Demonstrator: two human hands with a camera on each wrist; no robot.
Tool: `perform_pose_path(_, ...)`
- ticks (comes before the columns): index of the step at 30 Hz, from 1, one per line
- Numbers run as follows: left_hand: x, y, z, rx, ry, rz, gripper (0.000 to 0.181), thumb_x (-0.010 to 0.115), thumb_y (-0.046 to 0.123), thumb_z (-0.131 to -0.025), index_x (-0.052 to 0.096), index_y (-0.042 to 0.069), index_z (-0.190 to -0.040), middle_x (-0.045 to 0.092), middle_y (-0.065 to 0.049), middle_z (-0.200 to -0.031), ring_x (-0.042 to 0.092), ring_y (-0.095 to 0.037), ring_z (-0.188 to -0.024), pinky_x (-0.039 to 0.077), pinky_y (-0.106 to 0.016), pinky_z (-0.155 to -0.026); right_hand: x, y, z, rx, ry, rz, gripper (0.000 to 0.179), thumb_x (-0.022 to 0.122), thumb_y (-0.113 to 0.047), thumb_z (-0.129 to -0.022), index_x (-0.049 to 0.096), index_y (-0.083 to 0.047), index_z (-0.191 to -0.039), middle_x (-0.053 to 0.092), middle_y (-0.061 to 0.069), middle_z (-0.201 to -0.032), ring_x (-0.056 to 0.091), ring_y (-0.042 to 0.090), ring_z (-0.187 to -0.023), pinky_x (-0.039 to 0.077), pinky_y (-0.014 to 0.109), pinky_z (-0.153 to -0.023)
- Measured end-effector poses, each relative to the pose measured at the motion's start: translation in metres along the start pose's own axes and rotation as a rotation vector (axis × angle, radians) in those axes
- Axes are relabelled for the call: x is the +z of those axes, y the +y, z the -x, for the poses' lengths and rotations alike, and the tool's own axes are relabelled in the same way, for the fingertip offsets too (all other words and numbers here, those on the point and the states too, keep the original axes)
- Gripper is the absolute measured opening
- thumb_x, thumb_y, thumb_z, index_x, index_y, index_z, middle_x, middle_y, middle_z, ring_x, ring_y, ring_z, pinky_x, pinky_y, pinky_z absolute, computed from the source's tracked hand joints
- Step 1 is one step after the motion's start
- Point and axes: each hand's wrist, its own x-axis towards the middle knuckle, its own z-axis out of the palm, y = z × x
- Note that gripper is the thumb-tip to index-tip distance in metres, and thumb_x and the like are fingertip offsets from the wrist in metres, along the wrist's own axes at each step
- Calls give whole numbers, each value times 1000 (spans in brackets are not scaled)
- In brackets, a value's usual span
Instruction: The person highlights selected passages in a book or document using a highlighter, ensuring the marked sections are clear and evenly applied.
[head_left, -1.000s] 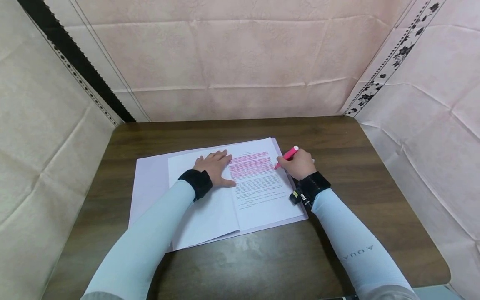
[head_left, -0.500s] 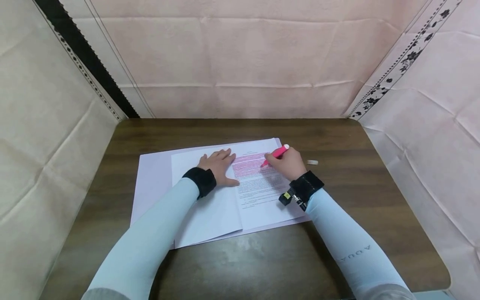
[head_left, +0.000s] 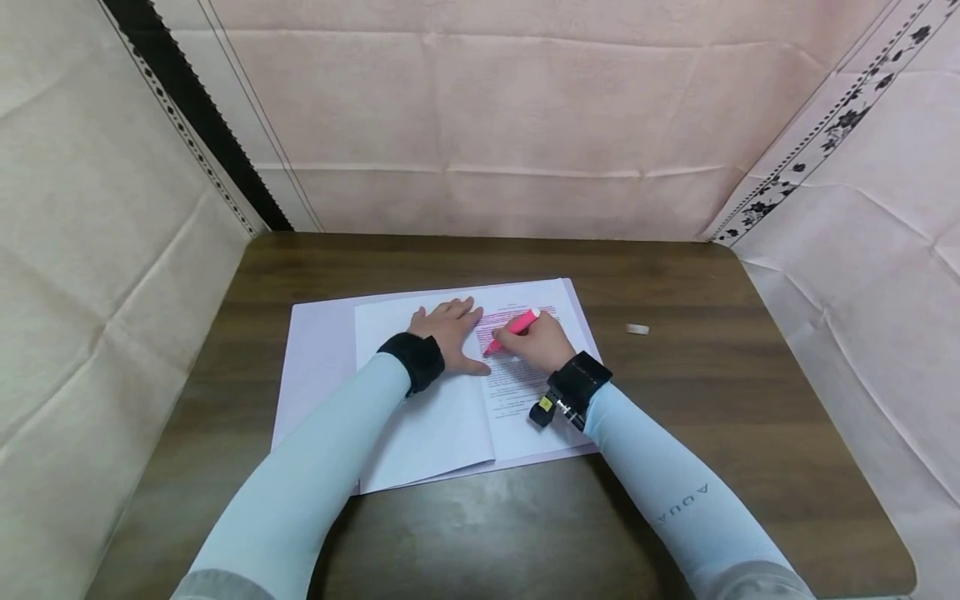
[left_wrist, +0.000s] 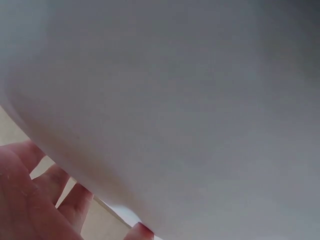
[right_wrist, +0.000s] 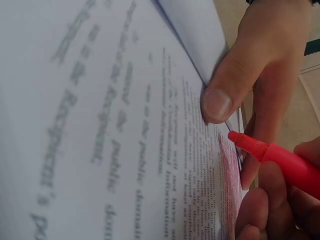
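My right hand pinches a pink highlighter between thumb and fingers. The pen slants, its tip at the left edge of the printed page, near the fold; contact with the paper cannot be told. Pink strokes cover the upper lines of text in the right wrist view. My left hand rests on the blank left-hand sheet with fingers spread, its thumb reaching over the fold. That sheet fills most of the left wrist view, with the left fingers at its lower left.
Beneath the sheets lies a pale lilac folder. A small white piece lies on the brown wooden table, right of the papers. Pale cloth walls rise behind the table and at both sides.
My right hand has carried the highlighter leftward from the page's right margin to near the fold. The small white piece has come into full sight. The left hand stays on the sheet.
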Motion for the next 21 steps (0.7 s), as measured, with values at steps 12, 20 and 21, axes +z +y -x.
perform_pose_path(12, 7, -3, -8, -2, 8, 4, 120, 75, 82, -83, 25, 27, -177, 17, -2, -184, 18, -31, -168, 15, -72, -129, 2, -3, 3, -6, -6, 24, 38, 81, -44, -100, 80, -9, -114, 77, 5, -92, 70, 27, -84, 53, 29, -68)
perform_pose_path(20, 5, -1, -6, -5, 16, -3, 119, 77, 80, -83, 26, 27, -177, 17, -3, -184, 19, -31, -168, 15, -72, -129, 4, -3, 5, -1, 5, 38, 38, 81, -45, -101, 81, -9, -113, 77, 4, -90, 70, 26, -83, 54, 29, -68)
perform_pose_path(21, 5, -1, -6, -5, 15, -4, 119, 77, 81, -83, 26, 27, -177, 17, -3, -184, 19, -31, -168, 15, -72, -129, 3, -3, 6, 0, 7, 39, 38, 81, -44, -100, 81, -9, -113, 76, 5, -90, 70, 26, -84, 54, 29, -69)
